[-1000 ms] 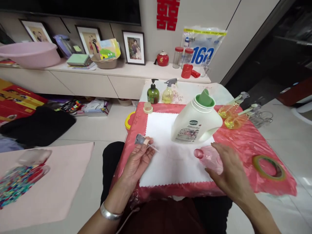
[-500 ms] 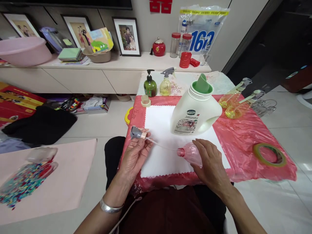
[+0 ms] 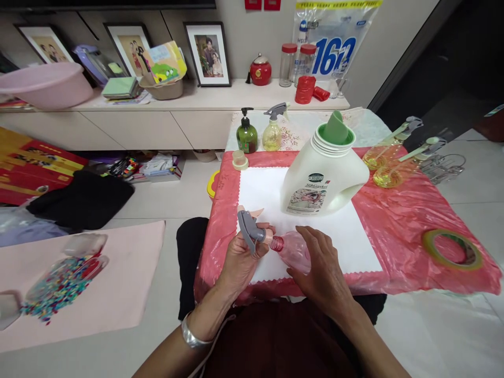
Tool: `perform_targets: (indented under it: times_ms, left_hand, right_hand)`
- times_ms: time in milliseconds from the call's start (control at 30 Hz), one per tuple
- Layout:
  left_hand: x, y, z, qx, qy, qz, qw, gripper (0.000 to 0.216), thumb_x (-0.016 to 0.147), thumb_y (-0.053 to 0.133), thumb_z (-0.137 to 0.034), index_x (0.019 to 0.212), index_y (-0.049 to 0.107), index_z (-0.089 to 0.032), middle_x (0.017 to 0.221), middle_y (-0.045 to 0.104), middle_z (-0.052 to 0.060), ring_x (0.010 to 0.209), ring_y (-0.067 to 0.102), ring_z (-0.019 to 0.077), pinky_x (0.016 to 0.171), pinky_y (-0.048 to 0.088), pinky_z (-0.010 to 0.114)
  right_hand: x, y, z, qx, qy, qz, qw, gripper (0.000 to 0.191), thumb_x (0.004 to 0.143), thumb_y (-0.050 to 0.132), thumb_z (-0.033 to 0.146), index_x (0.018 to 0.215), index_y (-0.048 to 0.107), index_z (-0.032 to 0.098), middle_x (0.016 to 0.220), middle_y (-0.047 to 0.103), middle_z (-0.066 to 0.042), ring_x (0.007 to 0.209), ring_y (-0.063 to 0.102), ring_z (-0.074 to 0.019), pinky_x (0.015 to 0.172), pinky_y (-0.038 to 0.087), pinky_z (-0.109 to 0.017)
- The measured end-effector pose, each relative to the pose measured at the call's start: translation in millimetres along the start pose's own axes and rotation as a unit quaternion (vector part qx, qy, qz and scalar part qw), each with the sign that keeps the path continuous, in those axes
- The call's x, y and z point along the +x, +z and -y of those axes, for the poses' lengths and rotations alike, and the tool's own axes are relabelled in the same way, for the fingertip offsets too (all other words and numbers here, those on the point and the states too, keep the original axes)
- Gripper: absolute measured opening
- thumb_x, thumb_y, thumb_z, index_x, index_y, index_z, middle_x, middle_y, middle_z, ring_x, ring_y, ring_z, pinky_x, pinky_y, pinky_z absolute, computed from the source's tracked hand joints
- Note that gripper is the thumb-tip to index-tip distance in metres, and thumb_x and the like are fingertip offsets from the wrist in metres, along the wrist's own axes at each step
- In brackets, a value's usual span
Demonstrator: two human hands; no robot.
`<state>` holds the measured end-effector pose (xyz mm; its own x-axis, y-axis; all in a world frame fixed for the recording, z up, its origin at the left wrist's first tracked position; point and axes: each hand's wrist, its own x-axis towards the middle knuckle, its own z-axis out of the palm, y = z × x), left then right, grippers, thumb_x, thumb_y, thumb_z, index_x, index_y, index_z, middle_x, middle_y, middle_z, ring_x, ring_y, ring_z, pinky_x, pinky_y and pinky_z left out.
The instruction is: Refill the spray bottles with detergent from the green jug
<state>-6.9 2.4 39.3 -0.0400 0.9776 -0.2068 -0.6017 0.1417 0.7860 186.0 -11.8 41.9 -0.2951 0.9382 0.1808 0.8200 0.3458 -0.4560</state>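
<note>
My left hand point(image 3: 242, 260) is closed round the collar of a grey and peach spray nozzle point(image 3: 252, 231), held sideways over the near edge of the white sheet point(image 3: 334, 247). My right hand point(image 3: 321, 262) grips a clear pink bottle point(image 3: 293, 251) that lies tilted, its threaded neck pointing left. The nozzle's collar is right at the mouth of this neck; I cannot tell whether the two touch. The nozzle's tube no longer shows outside the bottle. Behind them stands a large white detergent jug point(image 3: 321, 173) with a green spout point(image 3: 336, 128) and no cap on it.
A translucent cap point(image 3: 239, 160), a green pump bottle point(image 3: 247, 136) and a yellowish spray bottle point(image 3: 272, 135) stand at the back left. Two spray bottles with yellow liquid point(image 3: 388, 176) are on the right, behind a roll of tape point(image 3: 452, 249). Red plastic point(image 3: 220, 210) covers the table.
My left hand has brought the spray nozzle right, up to the bottle's neck, and the tube has gone into the bottle. The nozzle has turned, and the view has shifted slightly.
</note>
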Motion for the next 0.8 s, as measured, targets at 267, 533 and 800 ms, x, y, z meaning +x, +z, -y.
perform_targets:
  times_ms: [267, 533, 800]
  left_hand:
    - [-1.3, -3.9, 1.2, 0.018, -0.004, 0.008, 1.0, 0.043, 0.062, 0.096, -0.033, 0.098, 0.077, -0.019, 0.097, 0.076, 0.005, 0.094, 0.071, 0.0219, 0.092, 0.053, 0.039]
    - [-0.8, -3.6, 3.8, 0.034, -0.009, 0.004, 0.999, 0.044, 0.061, 0.097, -0.037, 0.097, 0.078, -0.02, 0.092, 0.076, 0.004, 0.089, 0.069, 0.0184, 0.091, 0.053, 0.037]
    - [0.7, 1.5, -3.8, 0.041, 0.019, -0.013, 0.999, 0.038, 0.062, 0.096, -0.037, 0.091, 0.079, -0.021, 0.096, 0.076, 0.005, 0.088, 0.071, 0.0189, 0.083, 0.056, 0.033]
  right_hand:
    - [-0.4, 3.8, 1.2, 0.016, 0.024, -0.004, 1.0, 0.075, 0.079, 0.061, 0.022, 0.149, 0.033, 0.023, 0.144, 0.044, -0.013, 0.129, 0.043, -0.0331, 0.098, 0.048, -0.054]
    - [-0.4, 5.9, 1.7, 0.016, 0.023, -0.011, 1.0, 0.079, 0.075, 0.062, 0.018, 0.148, 0.033, 0.025, 0.143, 0.045, -0.011, 0.129, 0.042, -0.0311, 0.099, 0.048, -0.054]
    - [-1.1, 7.3, 4.8, 0.042, 0.027, -0.006, 0.999, 0.082, 0.073, 0.064, 0.015, 0.148, 0.033, 0.027, 0.144, 0.045, -0.008, 0.131, 0.041, -0.0288, 0.103, 0.045, -0.054]
